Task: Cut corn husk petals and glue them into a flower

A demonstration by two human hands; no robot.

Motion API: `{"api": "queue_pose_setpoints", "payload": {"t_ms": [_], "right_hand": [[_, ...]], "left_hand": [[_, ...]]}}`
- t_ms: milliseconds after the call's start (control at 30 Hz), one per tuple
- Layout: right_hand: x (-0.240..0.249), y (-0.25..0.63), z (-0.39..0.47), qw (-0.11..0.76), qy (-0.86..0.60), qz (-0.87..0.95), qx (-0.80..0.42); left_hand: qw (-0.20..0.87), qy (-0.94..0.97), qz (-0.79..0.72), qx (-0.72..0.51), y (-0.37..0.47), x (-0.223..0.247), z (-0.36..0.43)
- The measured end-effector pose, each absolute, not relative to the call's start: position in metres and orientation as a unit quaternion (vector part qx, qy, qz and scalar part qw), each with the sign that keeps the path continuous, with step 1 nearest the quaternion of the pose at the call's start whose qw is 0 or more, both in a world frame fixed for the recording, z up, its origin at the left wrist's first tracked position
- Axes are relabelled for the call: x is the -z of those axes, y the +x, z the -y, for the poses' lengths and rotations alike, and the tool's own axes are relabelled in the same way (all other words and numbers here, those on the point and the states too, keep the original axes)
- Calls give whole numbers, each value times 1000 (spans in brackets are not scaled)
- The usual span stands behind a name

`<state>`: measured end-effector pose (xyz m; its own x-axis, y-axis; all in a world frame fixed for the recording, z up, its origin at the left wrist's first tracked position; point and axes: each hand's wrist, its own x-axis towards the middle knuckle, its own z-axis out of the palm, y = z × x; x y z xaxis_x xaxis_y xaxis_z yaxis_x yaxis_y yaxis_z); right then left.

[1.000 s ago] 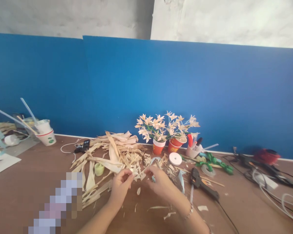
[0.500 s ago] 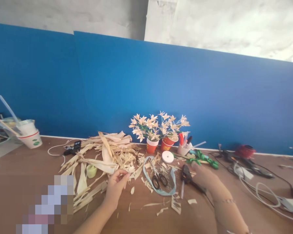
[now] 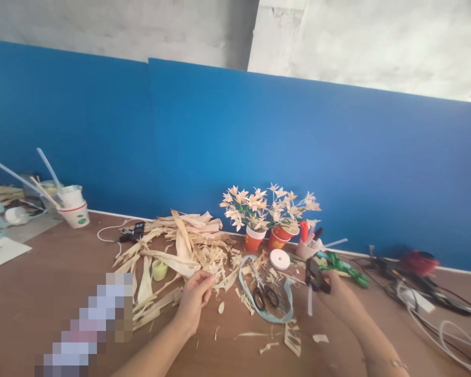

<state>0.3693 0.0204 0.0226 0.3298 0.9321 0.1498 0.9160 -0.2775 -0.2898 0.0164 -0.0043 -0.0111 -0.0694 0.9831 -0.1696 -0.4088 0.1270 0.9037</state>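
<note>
My left hand point(image 3: 197, 294) is closed in a pinch in front of a heap of dry corn husks point(image 3: 180, 235); whatever its fingertips hold is too small to make out. On the right, my right hand point(image 3: 337, 290) is closed around a black hot glue gun point(image 3: 316, 276), with a pale glue stick point(image 3: 310, 301) showing below it. Between the hands lie black-handled scissors point(image 3: 265, 293), ringed by a light blue ribbon point(image 3: 286, 313). A white roll of tape point(image 3: 280, 259) is just behind them. Husk scraps point(image 3: 292, 339) are scattered nearby.
Husk flowers point(image 3: 255, 204) stand in red paper cups point(image 3: 255, 241) along the blue partition point(image 3: 298, 136). Green wrapped stems point(image 3: 345, 267) lie behind my right hand. White cables point(image 3: 451, 335) and a red object point(image 3: 419, 262) are at right, a paper cup point(image 3: 75, 214) at left.
My right hand has taken hold of the glue gun and raised it slightly. My left hand keeps its pinch. The view has turned a little to the left.
</note>
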Motion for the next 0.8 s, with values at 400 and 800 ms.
{"api": "queue_pose_setpoints", "payload": {"t_ms": [400, 800], "right_hand": [[-40, 202, -4, 338, -424, 811, -220], [1, 184, -2, 323, -408, 832, -193]], "left_hand": [[566, 323, -469, -596, 16, 16, 2], [502, 352, -527, -589, 19, 17, 2]]}}
